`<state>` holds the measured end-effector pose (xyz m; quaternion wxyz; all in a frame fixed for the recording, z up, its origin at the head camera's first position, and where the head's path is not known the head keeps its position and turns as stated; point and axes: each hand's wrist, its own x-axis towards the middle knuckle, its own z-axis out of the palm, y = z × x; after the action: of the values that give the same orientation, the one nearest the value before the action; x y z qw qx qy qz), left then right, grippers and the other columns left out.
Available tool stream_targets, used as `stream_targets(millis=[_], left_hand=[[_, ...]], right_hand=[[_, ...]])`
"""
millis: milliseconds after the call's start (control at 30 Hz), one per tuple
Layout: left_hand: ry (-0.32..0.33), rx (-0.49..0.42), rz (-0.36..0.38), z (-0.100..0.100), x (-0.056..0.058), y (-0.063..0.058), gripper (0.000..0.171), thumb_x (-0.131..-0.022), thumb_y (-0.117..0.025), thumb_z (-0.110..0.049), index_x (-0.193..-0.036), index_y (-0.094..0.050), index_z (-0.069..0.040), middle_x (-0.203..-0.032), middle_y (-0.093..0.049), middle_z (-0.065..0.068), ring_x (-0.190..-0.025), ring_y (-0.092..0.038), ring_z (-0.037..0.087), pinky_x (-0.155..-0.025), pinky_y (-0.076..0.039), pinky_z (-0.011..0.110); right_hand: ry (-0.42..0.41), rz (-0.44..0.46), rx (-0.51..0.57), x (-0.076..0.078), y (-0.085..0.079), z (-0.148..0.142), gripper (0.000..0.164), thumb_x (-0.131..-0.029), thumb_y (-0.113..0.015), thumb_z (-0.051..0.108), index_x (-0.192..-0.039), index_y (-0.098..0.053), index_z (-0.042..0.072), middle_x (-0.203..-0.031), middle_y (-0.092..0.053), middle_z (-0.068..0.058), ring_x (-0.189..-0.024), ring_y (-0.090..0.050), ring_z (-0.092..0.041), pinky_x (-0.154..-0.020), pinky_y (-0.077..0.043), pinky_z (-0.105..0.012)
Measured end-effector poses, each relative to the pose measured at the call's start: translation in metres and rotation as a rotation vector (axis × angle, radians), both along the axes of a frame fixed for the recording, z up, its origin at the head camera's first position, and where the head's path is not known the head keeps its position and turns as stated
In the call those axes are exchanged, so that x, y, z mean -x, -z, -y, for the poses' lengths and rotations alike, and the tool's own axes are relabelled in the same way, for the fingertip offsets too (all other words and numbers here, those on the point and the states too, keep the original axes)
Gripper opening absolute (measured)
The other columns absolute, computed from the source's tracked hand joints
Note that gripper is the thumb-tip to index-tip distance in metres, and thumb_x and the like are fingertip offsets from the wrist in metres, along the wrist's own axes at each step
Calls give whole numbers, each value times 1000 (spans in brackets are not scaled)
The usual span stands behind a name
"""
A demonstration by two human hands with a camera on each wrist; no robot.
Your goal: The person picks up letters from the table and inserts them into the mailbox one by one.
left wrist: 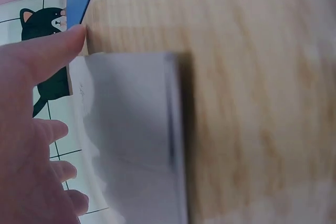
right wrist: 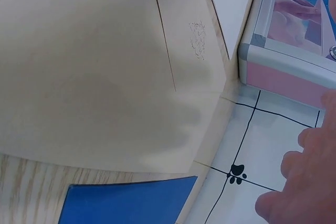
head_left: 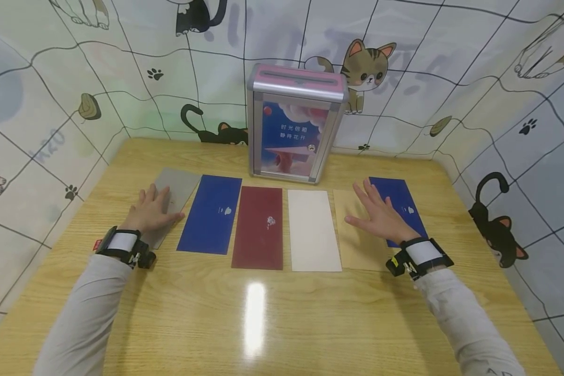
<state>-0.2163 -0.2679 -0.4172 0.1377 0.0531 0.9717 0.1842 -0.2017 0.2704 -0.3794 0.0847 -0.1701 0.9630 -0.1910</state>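
Over a grey envelope (head_left: 186, 183) at the left of the row is my left hand (head_left: 150, 211), its fingers spread and gripping nothing. The left wrist view shows the grey envelope (left wrist: 131, 135) beside the thumb; whether the hand touches it I cannot tell. My right hand (head_left: 380, 218), fingers also spread, hovers above a tan envelope (head_left: 354, 245) and partly covers a blue envelope (head_left: 399, 190) on the far right. Its shadow falls on the tan envelope (right wrist: 105, 51) in the right wrist view. Between the hands lie another blue envelope (head_left: 209, 219), a dark red envelope (head_left: 257, 230) and a white envelope (head_left: 314, 230).
Behind the row stands an upright metal-framed box (head_left: 291, 138) with a slotted pink top and a picture front. Cat-patterned wall covering (head_left: 282, 31) encloses the wooden table (head_left: 207, 313) at the back and sides. A small red tag (head_left: 97, 244) shows beside the left wrist.
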Motion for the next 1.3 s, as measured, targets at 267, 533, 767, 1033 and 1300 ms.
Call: stream_targets(millis=[267,533,767,1033,1300], left_hand=[[9,-7,24,1,0,1,93,-85,-49,-54,-143,-4,3,-142,8,37,-126,10,57,-89,-8,75],[29,36,25,0,3,0,92,-85,-48,-55,-140,-13,10,-138,-8,39,-125,0,60,-89,-15,74],[35,52,29,-3,6,-3,83,-87,-49,-47,-138,-19,11,-132,-18,41,-123,-11,60,-85,-28,70],[35,67,27,-9,9,-4,64,-87,-51,-39,-123,-38,12,-117,-36,37,-111,-32,56,-85,-35,61],[76,94,-10,-11,11,-8,54,-84,-51,-34,-111,-47,13,-106,-47,33,-94,-48,42,-76,-40,52]], right_hand=[[-16,-10,-2,1,1,1,87,-85,-51,54,-147,1,23,-151,15,-7,-138,11,-29,-100,1,-67],[-16,4,-10,2,5,0,86,-85,-52,52,-147,-2,21,-151,13,-7,-138,7,-32,-99,0,-68],[-31,27,1,1,5,0,87,-85,-51,53,-147,0,20,-151,16,-8,-137,8,-35,-98,2,-68],[-31,39,16,-1,8,0,86,-85,-51,54,-147,-4,18,-151,11,-11,-137,6,-36,-99,2,-67],[-25,53,7,-2,9,0,86,-85,-51,54,-147,-2,21,-152,10,-12,-137,3,-37,-100,1,-67]])
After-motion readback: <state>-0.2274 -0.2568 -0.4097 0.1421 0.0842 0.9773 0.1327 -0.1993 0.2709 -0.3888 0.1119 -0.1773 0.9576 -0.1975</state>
